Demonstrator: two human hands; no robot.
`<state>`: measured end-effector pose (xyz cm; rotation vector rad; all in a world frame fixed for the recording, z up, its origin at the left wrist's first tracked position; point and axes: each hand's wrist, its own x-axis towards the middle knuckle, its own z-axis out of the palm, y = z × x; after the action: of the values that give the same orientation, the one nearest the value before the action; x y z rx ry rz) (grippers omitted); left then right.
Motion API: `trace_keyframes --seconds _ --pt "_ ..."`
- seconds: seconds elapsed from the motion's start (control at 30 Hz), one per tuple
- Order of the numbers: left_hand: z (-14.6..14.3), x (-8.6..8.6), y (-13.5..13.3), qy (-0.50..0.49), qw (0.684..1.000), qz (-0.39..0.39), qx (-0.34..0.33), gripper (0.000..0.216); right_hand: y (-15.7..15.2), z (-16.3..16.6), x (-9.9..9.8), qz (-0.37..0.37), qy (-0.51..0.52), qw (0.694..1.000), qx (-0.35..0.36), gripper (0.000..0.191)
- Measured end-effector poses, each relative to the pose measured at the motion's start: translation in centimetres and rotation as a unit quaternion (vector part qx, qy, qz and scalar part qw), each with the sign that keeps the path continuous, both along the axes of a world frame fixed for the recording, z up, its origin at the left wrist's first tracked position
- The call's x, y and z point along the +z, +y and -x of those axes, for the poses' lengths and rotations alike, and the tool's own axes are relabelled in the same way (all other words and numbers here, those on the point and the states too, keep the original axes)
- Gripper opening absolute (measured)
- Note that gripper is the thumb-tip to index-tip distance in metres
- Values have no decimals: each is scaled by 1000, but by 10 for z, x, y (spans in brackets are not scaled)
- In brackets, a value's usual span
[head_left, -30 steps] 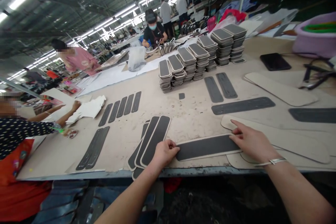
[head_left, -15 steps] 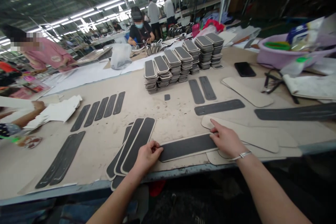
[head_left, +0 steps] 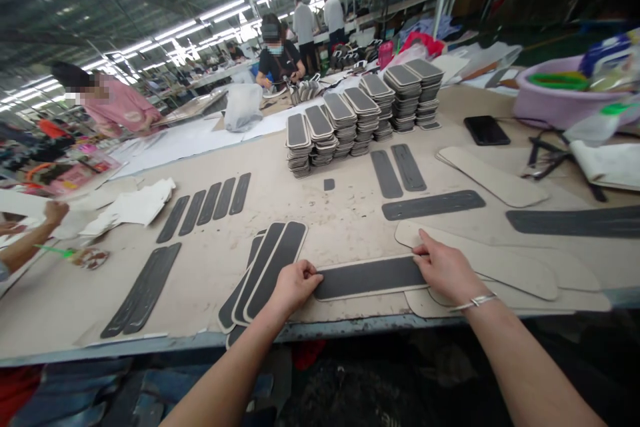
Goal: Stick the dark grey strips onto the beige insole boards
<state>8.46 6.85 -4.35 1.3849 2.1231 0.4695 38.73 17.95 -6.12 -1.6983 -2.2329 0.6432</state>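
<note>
A long dark strip with a beige border (head_left: 370,277) lies crosswise near the front edge of the work table (head_left: 325,213). My left hand (head_left: 295,285) pinches its left end with curled fingers. My right hand (head_left: 447,271) presses on its right end, index finger stretched out over a beige blank (head_left: 480,260). Just left of my left hand, three overlapping bordered dark strips (head_left: 265,270) fan out toward the table edge.
Stacks of bordered pads (head_left: 360,113) stand mid-table, with loose dark strips (head_left: 210,203) and beige blanks (head_left: 493,177) around them. A phone (head_left: 486,130) and a purple basin (head_left: 565,90) sit at the right. Other people work at the left and far back.
My head shifted, so the view swung slightly. Both hands stay on the ends of the same strip. The person's arm at the left moved further out of view.
</note>
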Motion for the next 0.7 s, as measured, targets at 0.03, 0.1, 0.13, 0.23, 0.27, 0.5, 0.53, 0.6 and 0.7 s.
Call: trace_keyframes --seconds 0.03,0.1,0.13,0.23,0.27,0.5,0.53,0.6,0.7 --pt "1 -1 0 -1 1000 -1 0 15 1 -1 -3 -9 -2 1000 2 54" --pt "2 -4 1 -2 1000 0 -5 15 2 -2 -8 -20 -3 1000 9 49" --pt "4 -5 2 1 1000 2 -7 16 3 -3 -10 -21 -4 1000 13 46" --pt "8 -4 1 39 999 -1 5 27 3 -4 -12 -22 -6 1000 19 36" --pt "9 -4 0 55 998 -8 8 34 3 -4 -12 -24 -5 1000 19 34" --pt "13 1 -11 25 983 -127 -131 25 3 -4 -12 -45 -18 998 26 38" --pt "13 1 -11 21 979 -134 -153 25 3 -4 -12 -48 -20 998 26 37" --pt "15 1 -12 15 973 -135 -185 27 2 -3 -12 -50 -25 998 27 37" --pt "17 0 -11 22 971 -138 -193 27 1 -2 -9 -37 -38 998 19 40"
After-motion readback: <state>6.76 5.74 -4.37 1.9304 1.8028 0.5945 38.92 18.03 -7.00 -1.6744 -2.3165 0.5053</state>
